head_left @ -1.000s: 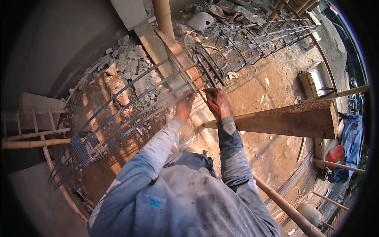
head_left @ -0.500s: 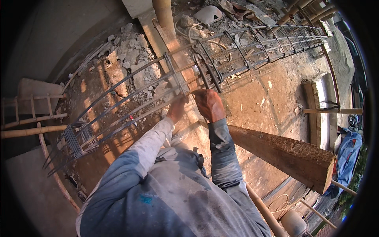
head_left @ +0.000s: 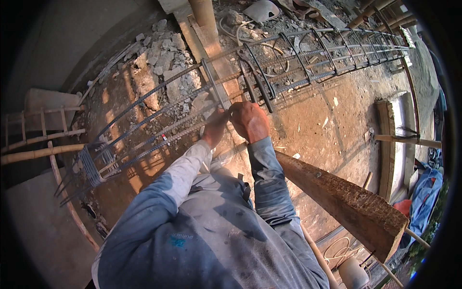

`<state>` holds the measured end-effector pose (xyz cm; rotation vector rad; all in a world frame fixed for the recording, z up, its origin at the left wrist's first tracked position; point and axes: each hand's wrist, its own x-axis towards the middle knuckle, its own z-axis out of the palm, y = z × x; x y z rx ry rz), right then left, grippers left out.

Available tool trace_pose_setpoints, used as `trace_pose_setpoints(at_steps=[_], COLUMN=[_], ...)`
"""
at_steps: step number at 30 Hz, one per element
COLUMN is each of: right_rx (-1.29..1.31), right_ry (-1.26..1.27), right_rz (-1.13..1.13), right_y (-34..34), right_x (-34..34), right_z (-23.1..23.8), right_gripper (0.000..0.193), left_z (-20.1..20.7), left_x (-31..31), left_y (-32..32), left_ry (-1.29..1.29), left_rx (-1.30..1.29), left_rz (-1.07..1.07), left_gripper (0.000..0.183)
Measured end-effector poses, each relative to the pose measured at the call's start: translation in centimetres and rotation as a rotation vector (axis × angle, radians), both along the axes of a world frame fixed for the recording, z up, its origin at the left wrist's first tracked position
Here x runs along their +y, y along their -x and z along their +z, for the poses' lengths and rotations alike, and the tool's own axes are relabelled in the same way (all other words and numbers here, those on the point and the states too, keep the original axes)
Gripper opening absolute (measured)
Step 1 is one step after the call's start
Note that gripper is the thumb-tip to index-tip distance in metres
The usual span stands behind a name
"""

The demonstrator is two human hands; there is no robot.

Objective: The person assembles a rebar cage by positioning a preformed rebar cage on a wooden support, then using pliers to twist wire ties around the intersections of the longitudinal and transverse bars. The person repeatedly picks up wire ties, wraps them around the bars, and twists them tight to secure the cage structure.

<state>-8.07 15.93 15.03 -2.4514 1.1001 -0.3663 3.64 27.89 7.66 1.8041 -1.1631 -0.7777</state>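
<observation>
A long rebar cage [head_left: 161,88] runs across in front of me, from the lower left to the far right. My left hand [head_left: 215,129] is closed at the lower corner of a steel stirrup [head_left: 211,79]. Right beside it, my right hand [head_left: 251,121] has its fingers pinched together at the same corner, nearly touching the left. Whatever sits in the right fingertips is too small and covered to make out. A pair of pincers [head_left: 261,88] with dark handles hangs on the bars just beyond my right hand.
Several loose stirrups [head_left: 91,166] are bunched at the cage's left end. Broken concrete [head_left: 168,53] lies behind the bars. A thick timber beam [head_left: 341,197] juts out at my right, and a bamboo post [head_left: 204,19] stands at the back. Bamboo poles [head_left: 43,155] are at the left.
My right hand has turned and drawn in closer to the left at the stirrup corner. The left hand stays at that corner. The whole view has shifted slightly.
</observation>
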Motion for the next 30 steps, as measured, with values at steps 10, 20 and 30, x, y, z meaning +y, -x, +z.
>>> trace_pose_setpoints(at_steps=[10,20,30], right_rx=[0.013,-0.474,-0.388], right_ry=[0.177,-0.296,-0.100], right_rz=[0.016,-0.306,-0.359], right_y=[-1.3,2.4,-0.4], right_x=[1.9,4.2,5.3], right_z=[3.8,5.8,3.3], right_gripper=[0.014,0.011,0.019], left_z=[-1.9,-1.5,3.5], left_x=[0.9,1.7,2.4], left_y=[1.0,0.7,3.1], left_ry=[0.135,0.138,0.080], left_rx=[0.350,0.229,1.335], left_rz=[0.269,0.348,0.453], left_gripper=[0.040,0.023,0.044])
